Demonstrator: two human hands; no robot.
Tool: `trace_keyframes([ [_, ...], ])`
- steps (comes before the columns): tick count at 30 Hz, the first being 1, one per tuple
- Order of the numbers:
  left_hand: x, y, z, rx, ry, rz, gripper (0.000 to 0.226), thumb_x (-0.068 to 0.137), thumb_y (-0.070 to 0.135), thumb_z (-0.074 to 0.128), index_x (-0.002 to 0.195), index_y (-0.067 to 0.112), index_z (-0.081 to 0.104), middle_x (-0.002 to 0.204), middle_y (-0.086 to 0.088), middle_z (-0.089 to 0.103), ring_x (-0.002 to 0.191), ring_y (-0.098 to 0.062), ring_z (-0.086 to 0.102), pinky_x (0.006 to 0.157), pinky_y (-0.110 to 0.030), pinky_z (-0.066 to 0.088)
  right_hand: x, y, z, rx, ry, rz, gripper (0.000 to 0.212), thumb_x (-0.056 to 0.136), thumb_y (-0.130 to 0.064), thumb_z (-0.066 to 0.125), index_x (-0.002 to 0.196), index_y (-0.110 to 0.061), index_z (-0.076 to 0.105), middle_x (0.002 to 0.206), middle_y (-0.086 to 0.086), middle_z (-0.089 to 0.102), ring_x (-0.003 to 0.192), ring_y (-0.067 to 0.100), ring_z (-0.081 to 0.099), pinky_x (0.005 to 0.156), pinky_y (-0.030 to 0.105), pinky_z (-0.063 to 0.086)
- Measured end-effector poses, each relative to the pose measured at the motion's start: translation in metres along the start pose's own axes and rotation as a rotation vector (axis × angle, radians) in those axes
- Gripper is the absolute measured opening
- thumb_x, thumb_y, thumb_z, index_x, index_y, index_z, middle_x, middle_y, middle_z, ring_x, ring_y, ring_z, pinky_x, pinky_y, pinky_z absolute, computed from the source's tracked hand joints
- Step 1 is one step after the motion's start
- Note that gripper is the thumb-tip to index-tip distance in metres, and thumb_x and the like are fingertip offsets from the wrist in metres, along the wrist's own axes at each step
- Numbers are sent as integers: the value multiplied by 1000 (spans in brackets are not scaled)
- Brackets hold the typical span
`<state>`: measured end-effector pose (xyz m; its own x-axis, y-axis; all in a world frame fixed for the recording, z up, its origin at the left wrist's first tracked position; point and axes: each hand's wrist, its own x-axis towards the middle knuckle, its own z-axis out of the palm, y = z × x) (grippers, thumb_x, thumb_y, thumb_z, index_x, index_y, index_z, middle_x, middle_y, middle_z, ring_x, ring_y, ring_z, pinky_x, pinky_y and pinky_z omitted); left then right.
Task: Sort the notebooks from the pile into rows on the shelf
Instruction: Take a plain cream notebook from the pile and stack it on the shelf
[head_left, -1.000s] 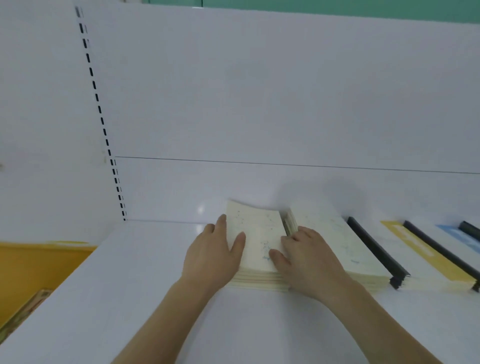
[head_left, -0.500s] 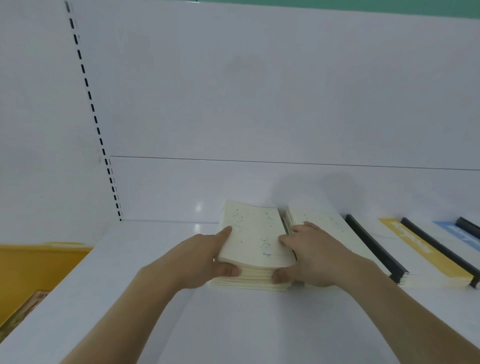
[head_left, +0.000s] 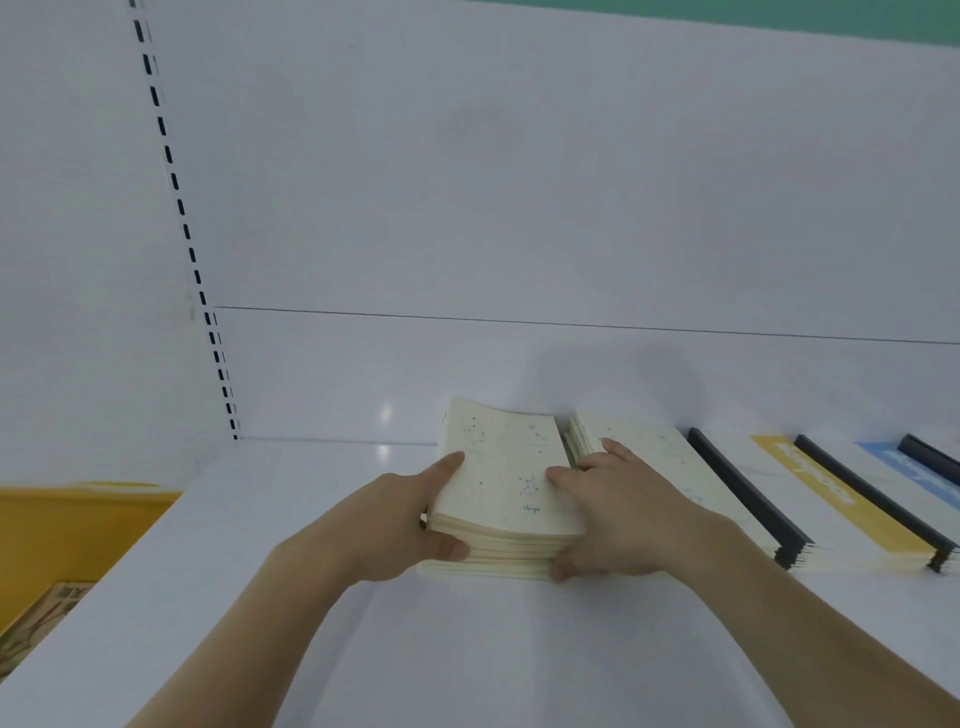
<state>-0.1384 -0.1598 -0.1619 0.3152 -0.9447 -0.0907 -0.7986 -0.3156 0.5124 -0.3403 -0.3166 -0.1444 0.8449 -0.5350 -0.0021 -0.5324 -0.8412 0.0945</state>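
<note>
A stack of cream notebooks (head_left: 501, 467) with blue constellation prints lies on the white shelf (head_left: 311, 571), its upper part lifted and tilted. My left hand (head_left: 395, 525) grips the stack's left edge, thumb on the front side, index finger along the top cover. My right hand (head_left: 618, 514) grips the right edge, fingers over the cover and thumb under the front. A second cream stack (head_left: 649, 452) lies right beside it, partly hidden by my right hand.
Further right lie rows of notebooks with black spines: one white (head_left: 737, 483), one with a yellow band (head_left: 831, 493), one with a blue band (head_left: 914, 473). A yellow bin (head_left: 67, 530) sits below the shelf at the left. The white back panel (head_left: 467, 208) rises behind.
Both hands went from lying flat on top of the cream stack to gripping its sides. The upper part of the stack now sits raised and tilted.
</note>
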Motion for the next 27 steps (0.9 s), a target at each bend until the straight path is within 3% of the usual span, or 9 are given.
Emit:
trace_keyframes([
  [3,-1,2,-1,25,-16,0,100,87,44,71,156,44,-2,132,5,55,111,-15,57,98,-28,47,2,-4,2,-32,-19,18,98,57,-77,66,137,-31,35,131,3,50,138,19,27,121,34,-1],
  [7,-3,11,3,96,-22,0,106,86,43,70,156,38,-10,125,2,57,104,-16,59,92,-29,51,6,-10,2,-83,-36,18,102,54,-77,66,136,-28,34,121,3,58,131,22,38,121,36,1],
  [12,-2,16,9,159,29,1,103,89,37,67,157,32,-10,117,-1,57,93,-17,56,85,-27,48,4,-10,0,-9,-54,52,109,57,-69,73,144,-23,26,130,3,55,135,22,34,121,35,2],
  [20,-2,20,12,235,7,-8,104,92,31,64,156,25,-18,126,-4,56,108,-21,57,93,-32,49,7,-11,3,15,-73,56,80,55,-66,72,113,-22,38,103,-2,60,117,21,47,119,36,12],
  [22,-2,19,12,219,8,-14,105,90,32,65,156,27,-16,126,-4,56,105,-20,57,90,-31,49,7,-13,4,5,-83,56,84,56,-69,69,118,-22,37,108,-1,58,119,22,43,117,36,15],
  [25,-1,15,8,119,18,-17,106,85,37,71,157,32,-6,119,-1,59,97,-17,59,86,-29,51,5,-16,8,-84,-59,65,107,56,-80,59,139,-20,28,128,7,50,132,26,32,120,42,8],
  [27,-1,15,9,102,23,-12,108,83,43,74,156,33,-4,123,-2,58,103,-19,59,90,-32,52,4,-17,6,-174,0,66,108,56,-84,55,140,-21,31,134,10,44,135,30,25,120,46,5],
])
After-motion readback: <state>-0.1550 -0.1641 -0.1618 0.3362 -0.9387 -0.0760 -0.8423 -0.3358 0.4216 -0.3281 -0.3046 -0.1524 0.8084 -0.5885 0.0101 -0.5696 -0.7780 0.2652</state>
